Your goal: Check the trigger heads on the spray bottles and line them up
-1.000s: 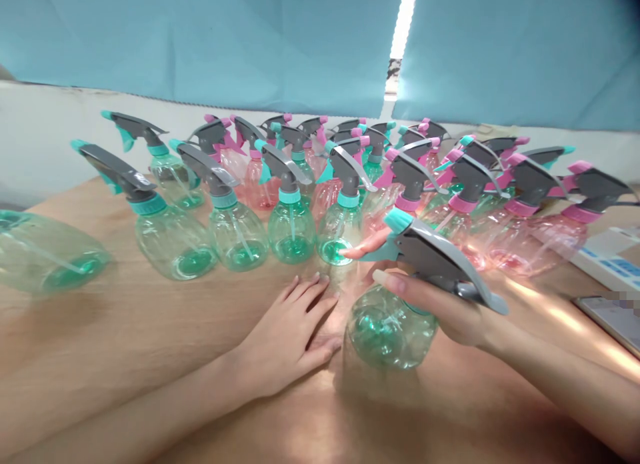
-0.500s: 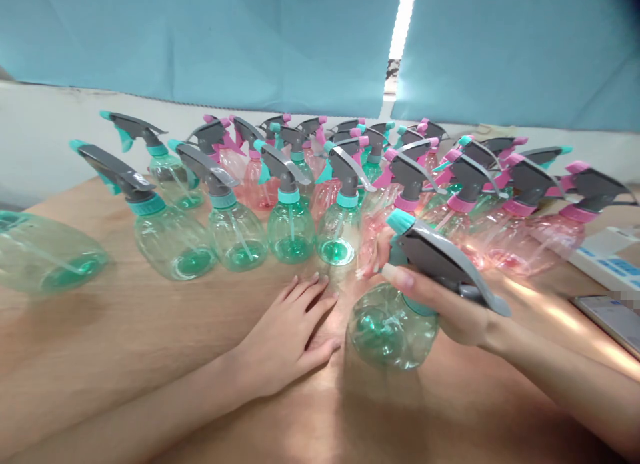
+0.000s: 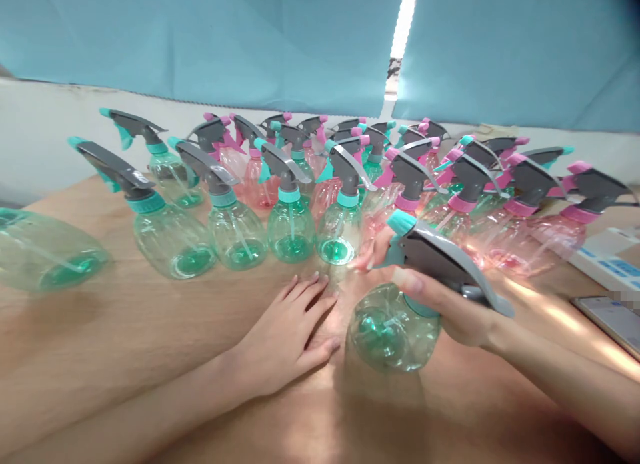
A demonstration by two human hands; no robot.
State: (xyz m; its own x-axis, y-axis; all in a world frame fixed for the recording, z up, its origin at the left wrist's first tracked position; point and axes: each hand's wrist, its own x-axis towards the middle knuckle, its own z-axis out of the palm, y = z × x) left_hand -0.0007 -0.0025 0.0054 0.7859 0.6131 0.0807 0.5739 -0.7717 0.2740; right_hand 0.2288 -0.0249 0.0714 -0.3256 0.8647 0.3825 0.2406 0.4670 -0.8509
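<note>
My right hand is closed round the neck of a clear green spray bottle with a grey trigger head and a teal nozzle. The bottle is tilted, its base toward me, just above the wooden table. My forefinger curls at the trigger under the nozzle. My left hand lies flat on the table, fingers stretched out, just left of the bottle and holding nothing.
Several green spray bottles and pink spray bottles stand in rows across the back of the table. One green bottle lies at the far left. A phone and a white box sit at the right. Blue curtains hang behind.
My right forefinger, stretched out past the nozzle a second ago, has curled in against the trigger. The held bottle dipped slightly. My left hand has not moved.
</note>
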